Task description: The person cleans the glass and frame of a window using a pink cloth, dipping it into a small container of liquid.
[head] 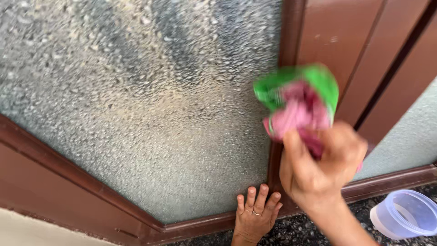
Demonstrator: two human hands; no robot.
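Note:
My right hand [321,166] is closed around a bunched pink and green cloth [298,102], held up against the right edge of a frosted, pebbled glass pane [136,100] where it meets the brown frame post [289,32]. The cloth is blurred. My left hand [256,214] lies flat with fingers spread on the bottom corner of the pane and the lower brown frame rail [200,223]; a ring shows on one finger.
A translucent plastic cup [405,214] stands on the dark speckled ledge [300,230] at lower right. More brown frame bars [387,68] and a second frosted pane [409,136] lie to the right. A pale wall [36,230] shows at lower left.

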